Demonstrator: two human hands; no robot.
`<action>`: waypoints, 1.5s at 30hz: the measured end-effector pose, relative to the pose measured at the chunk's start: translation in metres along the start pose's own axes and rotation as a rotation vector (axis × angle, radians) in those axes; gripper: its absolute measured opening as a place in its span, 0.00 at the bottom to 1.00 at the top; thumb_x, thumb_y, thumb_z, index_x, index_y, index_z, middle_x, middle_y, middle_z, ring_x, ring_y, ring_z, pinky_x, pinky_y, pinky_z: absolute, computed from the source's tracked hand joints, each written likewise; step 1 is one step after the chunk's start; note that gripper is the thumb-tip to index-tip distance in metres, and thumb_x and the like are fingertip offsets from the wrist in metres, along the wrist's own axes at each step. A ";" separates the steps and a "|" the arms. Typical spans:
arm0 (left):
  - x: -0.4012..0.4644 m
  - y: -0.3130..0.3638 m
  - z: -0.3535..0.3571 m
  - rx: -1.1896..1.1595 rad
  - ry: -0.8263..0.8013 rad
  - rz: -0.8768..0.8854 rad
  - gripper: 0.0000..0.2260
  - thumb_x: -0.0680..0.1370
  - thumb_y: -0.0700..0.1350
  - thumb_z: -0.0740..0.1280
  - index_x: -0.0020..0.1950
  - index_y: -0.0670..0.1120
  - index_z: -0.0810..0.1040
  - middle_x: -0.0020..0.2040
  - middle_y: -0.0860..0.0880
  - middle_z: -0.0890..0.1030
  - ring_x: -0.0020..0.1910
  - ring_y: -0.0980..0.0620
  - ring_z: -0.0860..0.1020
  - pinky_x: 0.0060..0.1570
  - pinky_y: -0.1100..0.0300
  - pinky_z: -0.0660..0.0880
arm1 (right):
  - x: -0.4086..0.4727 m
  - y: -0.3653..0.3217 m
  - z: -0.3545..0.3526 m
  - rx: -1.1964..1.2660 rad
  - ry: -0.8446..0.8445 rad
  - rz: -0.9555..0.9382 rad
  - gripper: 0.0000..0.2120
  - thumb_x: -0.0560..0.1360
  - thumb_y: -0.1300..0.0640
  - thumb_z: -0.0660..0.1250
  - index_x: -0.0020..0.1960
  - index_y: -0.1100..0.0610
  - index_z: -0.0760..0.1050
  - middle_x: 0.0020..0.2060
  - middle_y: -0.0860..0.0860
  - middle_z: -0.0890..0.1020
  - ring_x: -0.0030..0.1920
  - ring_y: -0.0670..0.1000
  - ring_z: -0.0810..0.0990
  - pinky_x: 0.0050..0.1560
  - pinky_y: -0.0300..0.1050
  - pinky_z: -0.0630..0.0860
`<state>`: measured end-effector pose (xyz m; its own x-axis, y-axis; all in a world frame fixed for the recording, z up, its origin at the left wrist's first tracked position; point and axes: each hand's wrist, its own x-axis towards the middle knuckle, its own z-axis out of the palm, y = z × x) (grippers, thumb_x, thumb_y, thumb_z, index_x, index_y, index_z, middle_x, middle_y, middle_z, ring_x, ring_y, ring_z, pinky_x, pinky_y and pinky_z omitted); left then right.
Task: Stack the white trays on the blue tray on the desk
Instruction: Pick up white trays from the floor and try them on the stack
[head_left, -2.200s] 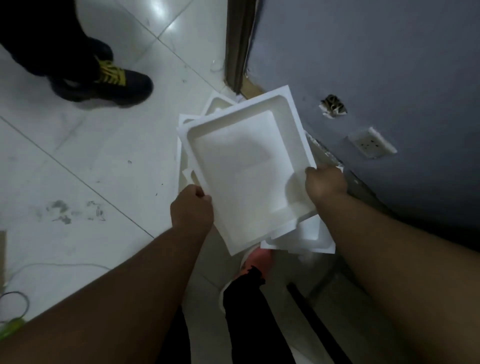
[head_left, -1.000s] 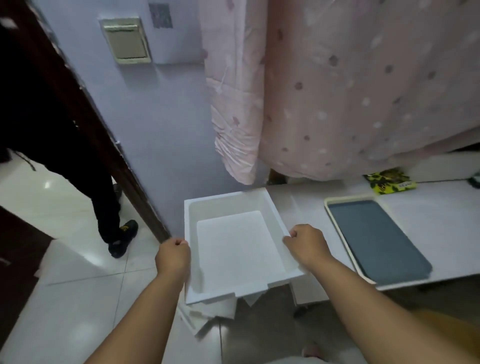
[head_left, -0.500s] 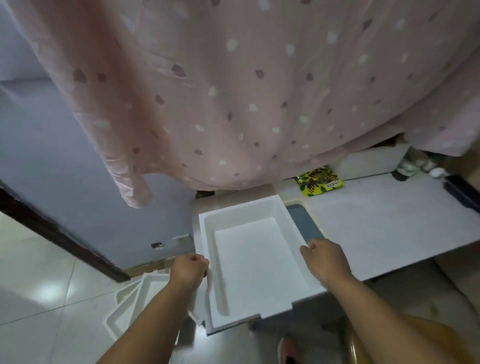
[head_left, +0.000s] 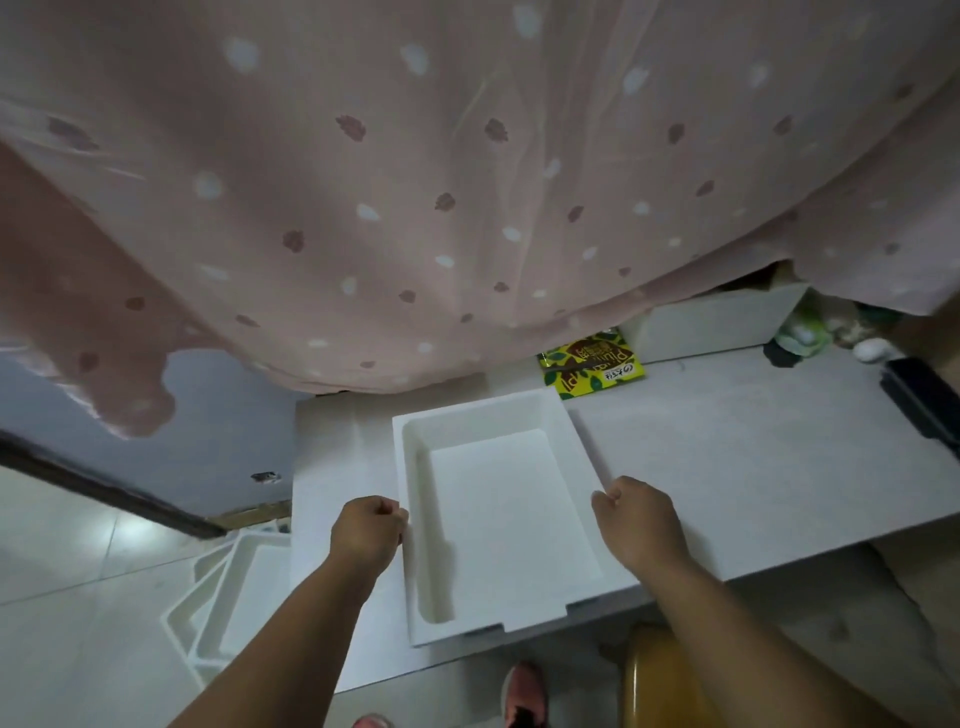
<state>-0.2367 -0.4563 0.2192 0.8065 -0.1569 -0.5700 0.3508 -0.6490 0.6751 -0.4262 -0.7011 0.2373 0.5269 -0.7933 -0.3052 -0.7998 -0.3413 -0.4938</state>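
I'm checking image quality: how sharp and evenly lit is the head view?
Head view: dim, soft indoor light; wide-angle bending curves the desk edge and curtain; white tray nearly overexposed, with little surface detail; both hands fairly sharp; glare patch on the floor tiles.

I see a pink curtain with pale and dark spots hanging over the far side, its hem just above a yellow-green snack packet. Right of the packet stands a white box, then some blurred green and white bits and a dark object at the right edge. Low down, a pink shoe and a yellow-brown stool sit on the pale tiled floor
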 end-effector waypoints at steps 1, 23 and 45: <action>0.002 0.001 0.000 0.001 0.006 0.000 0.09 0.78 0.39 0.66 0.40 0.39 0.82 0.34 0.44 0.81 0.33 0.46 0.75 0.38 0.56 0.74 | 0.002 0.000 0.002 0.000 -0.001 -0.009 0.17 0.78 0.54 0.62 0.33 0.60 0.67 0.32 0.55 0.78 0.32 0.52 0.73 0.34 0.46 0.73; 0.007 0.007 0.020 -0.040 0.031 -0.076 0.07 0.75 0.36 0.65 0.40 0.38 0.81 0.32 0.45 0.80 0.32 0.46 0.74 0.38 0.56 0.75 | 0.037 0.012 0.010 -0.011 -0.080 -0.021 0.19 0.77 0.56 0.63 0.31 0.57 0.61 0.26 0.50 0.67 0.28 0.49 0.64 0.30 0.43 0.64; -0.026 0.029 -0.036 -0.259 -0.006 -0.024 0.07 0.78 0.44 0.63 0.44 0.43 0.78 0.46 0.44 0.83 0.45 0.45 0.84 0.45 0.54 0.74 | 0.013 -0.092 0.031 -0.085 -0.053 -0.521 0.21 0.80 0.52 0.65 0.71 0.56 0.73 0.71 0.51 0.72 0.72 0.53 0.67 0.71 0.50 0.68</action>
<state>-0.2302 -0.4441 0.2700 0.7938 -0.1485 -0.5898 0.4810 -0.4402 0.7582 -0.3371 -0.6640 0.2537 0.8728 -0.4818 -0.0783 -0.4472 -0.7250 -0.5239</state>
